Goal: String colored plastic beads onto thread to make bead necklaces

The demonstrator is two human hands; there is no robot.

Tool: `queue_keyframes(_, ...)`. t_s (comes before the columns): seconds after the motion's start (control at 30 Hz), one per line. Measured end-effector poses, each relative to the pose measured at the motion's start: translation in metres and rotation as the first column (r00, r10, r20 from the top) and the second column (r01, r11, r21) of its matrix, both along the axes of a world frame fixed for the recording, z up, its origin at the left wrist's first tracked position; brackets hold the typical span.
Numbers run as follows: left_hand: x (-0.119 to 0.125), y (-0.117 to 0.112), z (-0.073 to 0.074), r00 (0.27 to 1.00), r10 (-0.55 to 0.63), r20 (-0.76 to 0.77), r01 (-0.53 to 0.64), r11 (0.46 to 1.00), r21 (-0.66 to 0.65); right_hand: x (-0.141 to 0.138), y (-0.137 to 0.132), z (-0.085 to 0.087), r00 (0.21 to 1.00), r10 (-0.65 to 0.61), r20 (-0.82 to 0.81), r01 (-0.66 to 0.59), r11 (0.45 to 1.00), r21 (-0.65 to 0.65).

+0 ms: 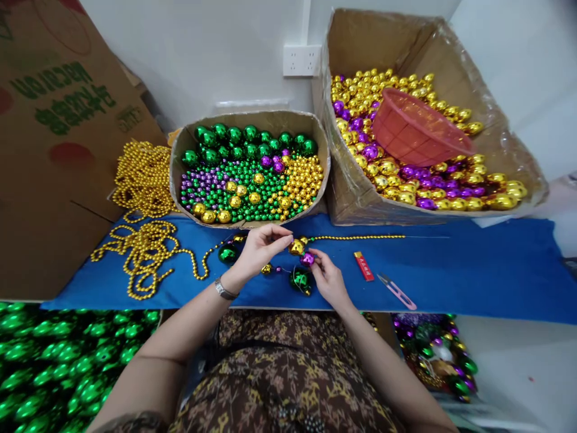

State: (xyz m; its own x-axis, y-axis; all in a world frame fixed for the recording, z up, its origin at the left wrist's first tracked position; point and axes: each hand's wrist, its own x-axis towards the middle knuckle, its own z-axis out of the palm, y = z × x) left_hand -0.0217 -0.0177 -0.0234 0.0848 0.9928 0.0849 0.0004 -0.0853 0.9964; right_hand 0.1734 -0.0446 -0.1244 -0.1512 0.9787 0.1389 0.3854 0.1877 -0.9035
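Observation:
My left hand point(260, 246) pinches a large gold bead point(296, 247) on a bead string, just above the blue cloth point(473, 264). My right hand point(327, 278) pinches a purple bead point(307, 259) right beside it. A green bead point(300, 280) lies under my right fingers, another green bead point(227, 254) left of my left hand. A thin strand of small gold beads point(360, 237) runs right from the gold bead.
A low box point(249, 117) of green, gold and purple beads stands behind my hands. A bigger box point(342, 192) with a red basket point(417, 132) stands right. Gold strands point(144, 252) lie left; a red lighter point(363, 266) and pink snips point(396, 291) right.

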Motion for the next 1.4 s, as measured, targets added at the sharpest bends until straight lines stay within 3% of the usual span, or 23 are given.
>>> queue_keyframes(0.13, 0.005, 0.0, -0.005, 0.999, -0.013, -0.035, 0.014, 0.999, 0.041, -0.01, 0.0, -0.009, 0.996, 0.029, 0.089, -0.034, 0.998, 0.051)
queue_keyframes(0.27, 0.005, 0.0, 0.0, 0.987, 0.027, -0.159, 0.001, 0.986, 0.168, -0.003, 0.009, 0.006, 0.979, 0.014, 0.203, -0.04, 0.991, 0.124)
queue_keyframes(0.37, 0.007, 0.001, 0.016, 0.983, 0.031, -0.181, 0.007, 0.979, 0.205, 0.006, 0.014, 0.033, 0.99, -0.027, 0.137, 0.005, 0.987, 0.16)
queue_keyframes(0.5, 0.015, 0.004, 0.043, 0.991, 0.041, -0.13, -0.007, 0.967, 0.254, 0.001, 0.016, 0.071, 0.998, 0.053, 0.036, -0.06, 0.974, 0.217)
queue_keyframes(0.57, 0.02, 0.006, 0.055, 0.993, 0.057, -0.103, -0.027, 0.963, 0.27, -0.005, 0.017, 0.078, 0.993, 0.097, 0.06, -0.109, 0.961, 0.252)
queue_keyframes(0.67, 0.022, 0.008, 0.064, 0.996, 0.073, -0.054, -0.054, 0.957, 0.284, -0.009, 0.017, 0.074, 0.987, 0.138, 0.08, -0.154, 0.959, 0.238)
queue_keyframes(0.77, 0.021, 0.007, 0.054, 0.996, 0.092, -0.018, -0.084, 0.961, 0.264, -0.004, 0.018, 0.065, 0.988, 0.139, 0.071, -0.149, 0.975, 0.162)
queue_keyframes(0.83, 0.021, 0.002, 0.035, 0.993, 0.109, -0.038, -0.096, 0.963, 0.251, 0.002, 0.018, 0.064, 0.997, 0.079, 0.026, -0.081, 0.99, 0.115)
queue_keyframes(0.9, 0.024, -0.007, 0.009, 0.98, 0.084, -0.179, -0.032, 0.961, 0.274, 0.007, 0.018, 0.069, 0.998, 0.012, -0.066, -0.007, 0.997, 0.075)
queue_keyframes(0.97, 0.029, -0.019, -0.02, 0.878, -0.021, -0.478, 0.181, 0.94, 0.291, 0.009, 0.018, 0.078, 0.986, -0.013, -0.165, 0.021, 0.999, 0.044)
queue_keyframes(1.03, 0.035, -0.029, -0.043, 0.672, -0.078, -0.736, 0.354, 0.907, 0.227, 0.01, 0.017, 0.088, 0.974, -0.013, -0.225, 0.021, 0.999, 0.035)
queue_keyframes(1.1, 0.038, -0.035, -0.057, 0.448, -0.114, -0.887, 0.44, 0.892, 0.108, 0.014, 0.018, 0.096, 0.965, -0.028, -0.261, 0.041, 0.998, 0.044)
queue_keyframes(1.17, 0.032, -0.035, -0.063, 0.287, -0.131, -0.949, 0.464, 0.886, 0.018, 0.022, 0.02, 0.101, 0.953, -0.073, -0.294, 0.094, 0.994, 0.059)
queue_keyframes(1.27, 0.008, -0.028, -0.063, 0.175, -0.083, -0.981, 0.452, 0.892, 0.006, 0.039, 0.025, 0.102, 0.91, -0.167, -0.379, 0.203, 0.977, 0.057)
queue_keyframes(1.4, -0.036, -0.02, -0.064, 0.112, 0.012, -0.994, 0.394, 0.917, 0.056, 0.063, 0.029, 0.096, 0.809, -0.262, -0.527, 0.304, 0.953, -0.007)
